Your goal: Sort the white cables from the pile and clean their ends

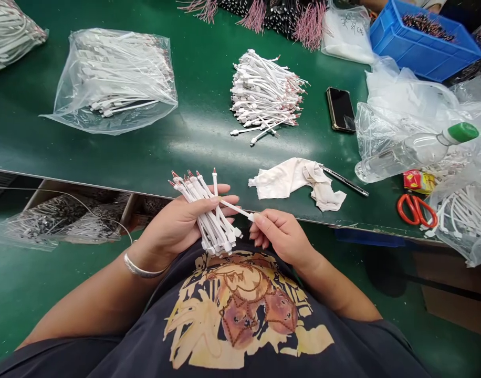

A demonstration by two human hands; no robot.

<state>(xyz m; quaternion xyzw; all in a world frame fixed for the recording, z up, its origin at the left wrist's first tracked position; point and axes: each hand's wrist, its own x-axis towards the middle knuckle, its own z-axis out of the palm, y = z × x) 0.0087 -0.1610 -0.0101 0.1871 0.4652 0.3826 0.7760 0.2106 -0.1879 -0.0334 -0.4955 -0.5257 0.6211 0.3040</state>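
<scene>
My left hand (181,226) is closed around a bundle of white cables (213,233), whose small connector ends fan out past my fingers. One white cable (236,207) leads from that bundle across to my right hand (282,236). My right thumb and fingertips pinch its end. A loose heap of similar white cables (264,92) lies on the green workbench (201,152), beyond my hands and out of reach of neither. A crumpled white cloth (297,181) lies close to my right hand.
A clear plastic bag of white cables (114,81) lies at the left. To the right are a black phone (340,109), a thin pen-like tool (345,180), a plastic bottle (417,149), red-handled scissors (416,211) and a blue crate (425,44). Pink-wired bundles (309,23) line the far side.
</scene>
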